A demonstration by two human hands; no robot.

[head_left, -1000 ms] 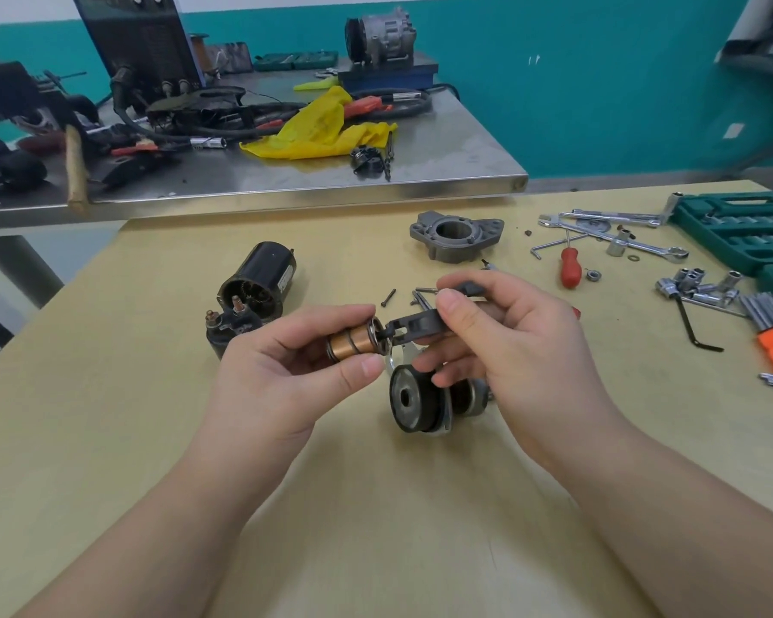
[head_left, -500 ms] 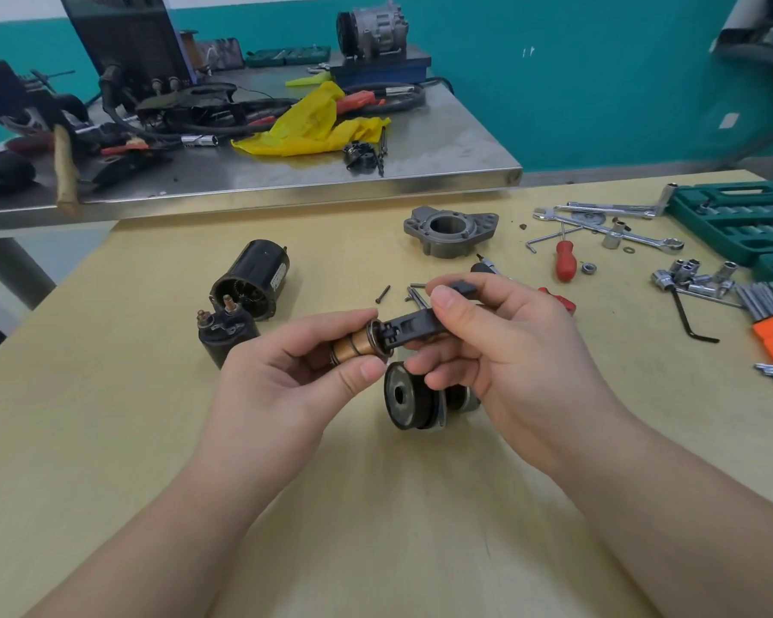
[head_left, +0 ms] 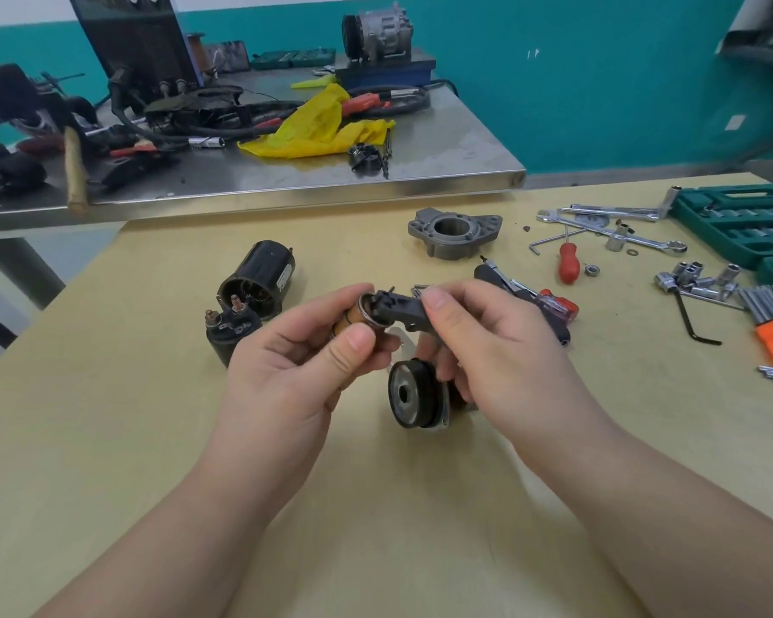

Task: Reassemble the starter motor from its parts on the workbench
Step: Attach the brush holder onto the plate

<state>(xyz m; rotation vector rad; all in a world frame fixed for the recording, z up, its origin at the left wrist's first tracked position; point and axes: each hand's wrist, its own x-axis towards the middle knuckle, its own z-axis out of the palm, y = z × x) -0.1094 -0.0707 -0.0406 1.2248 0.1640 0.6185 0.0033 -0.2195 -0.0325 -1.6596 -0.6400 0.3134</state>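
My left hand (head_left: 295,363) grips a copper-coloured plunger (head_left: 353,318) between thumb and fingers. My right hand (head_left: 487,345) pinches a black plastic fork lever (head_left: 398,307), whose end meets the plunger's tip. Below the hands a black round gear assembly (head_left: 413,399) lies on the wooden workbench (head_left: 152,439), touching my right fingers. The black motor housing (head_left: 260,281) and the black solenoid (head_left: 228,330) with its two studs lie at the left. Farther back sits the grey nose housing (head_left: 454,231).
Red-handled screwdrivers (head_left: 568,260), wrenches (head_left: 612,231), sockets (head_left: 697,278), a black hex key (head_left: 692,323) and green tool cases (head_left: 741,220) fill the right side. A steel table (head_left: 376,180) with cables, a yellow cloth (head_left: 318,127) and other gear stands behind.
The fork lever and plunger have tilted and come closer together. My hands stay almost where they were above the gear assembly.
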